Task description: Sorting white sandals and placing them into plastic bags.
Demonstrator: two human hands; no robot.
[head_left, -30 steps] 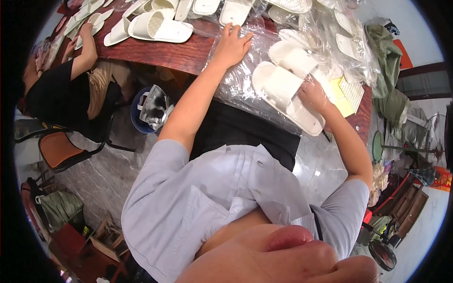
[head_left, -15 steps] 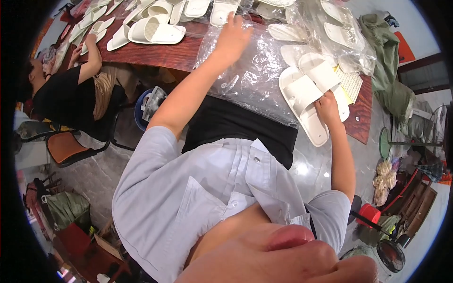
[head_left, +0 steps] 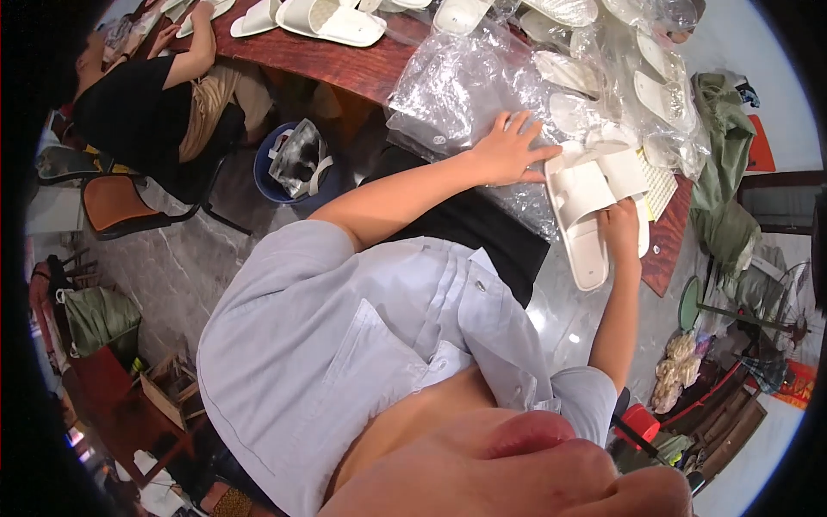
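Observation:
A pair of white slide slippers (head_left: 581, 191) is at the table's right end, one overlapping the other, with the nearer sole jutting past the edge. My right hand (head_left: 620, 226) is closed on the pair at the right side, its fingertips hidden under the straps. My left hand (head_left: 515, 152) has its fingers spread over the clear plastic bags (head_left: 452, 90), fingertips close beside the slippers' left edge. Whether those fingertips touch the slippers I cannot tell. The bags lie flat, shiny and overlapping, along the table edge in front of my lap.
More white slippers (head_left: 332, 24) line the far side of the reddish wooden table (head_left: 336, 67), and bagged ones (head_left: 659, 90) pile up at the right. A yellow-edged textured sheet (head_left: 662, 185) lies beyond my right hand. A blue bin (head_left: 280, 172) and a seated co-worker (head_left: 138, 108) are at the left.
My left hand has come back from the slipper at the far side to beside the held pair. My right hand still grips the slippers. The view has shifted.

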